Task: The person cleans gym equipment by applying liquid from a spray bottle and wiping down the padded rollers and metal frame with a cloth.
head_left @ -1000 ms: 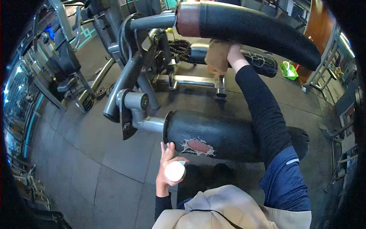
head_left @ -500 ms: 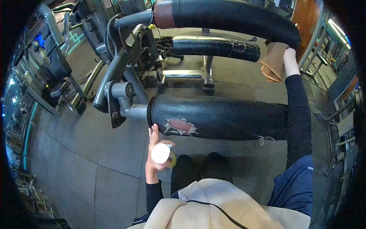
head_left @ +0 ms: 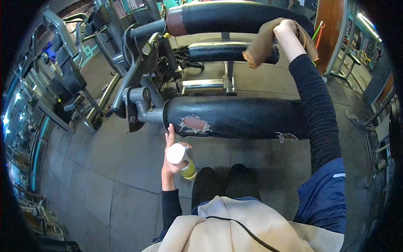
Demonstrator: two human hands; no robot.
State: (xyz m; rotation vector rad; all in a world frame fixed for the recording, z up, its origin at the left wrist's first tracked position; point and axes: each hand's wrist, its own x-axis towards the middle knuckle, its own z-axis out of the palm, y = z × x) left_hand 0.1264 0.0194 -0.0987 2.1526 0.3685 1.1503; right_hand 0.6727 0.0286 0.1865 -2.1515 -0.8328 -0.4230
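Observation:
My left hand (head_left: 168, 164) is wrapped round a spray bottle (head_left: 189, 172) with a white top and yellow-green lower part. Its outstretched fingers reach the left end of the lower black padded roller (head_left: 247, 117), just beside a torn patch that bares pinkish padding. Farther off, my right hand (head_left: 286, 27) grips a brown cloth (head_left: 260, 46), which drapes over the right part of the upper padded roller (head_left: 226, 17). The fingertips on that hand are hidden by the cloth and wrist. Between these two rollers is a third, cracked black pad (head_left: 222, 53).
Grey metal arms (head_left: 145, 101) of the exercise machine carry the rollers on the left. Another gym machine (head_left: 69, 77) stands farther left on the dark tiled floor (head_left: 92, 185). A brown wooden panel (head_left: 329, 33) rises at the right, with racks beyond.
My right hand has moved left and away from me along the upper roller with the cloth. The bottle in my left hand has tilted, showing more of its yellow-green body. The view has shifted slightly.

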